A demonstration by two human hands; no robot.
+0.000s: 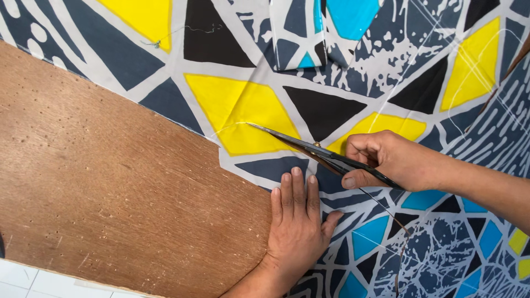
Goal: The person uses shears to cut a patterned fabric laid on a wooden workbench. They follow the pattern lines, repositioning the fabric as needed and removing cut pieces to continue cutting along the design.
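brown plywood board (110,182) under patterned fabric (232,105) | white tile floor (33,281) at corner | left hand (298,226) flat, open, pressing fabric | right hand (386,160) closed around scissors (314,149)

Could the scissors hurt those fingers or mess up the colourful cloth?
Maybe. The left hand presses the cloth flat just below the scissors, so a slip could nick its fingers. The right hand steers the blades along a thin white line through a yellow patch; a wobble there could cut off course.
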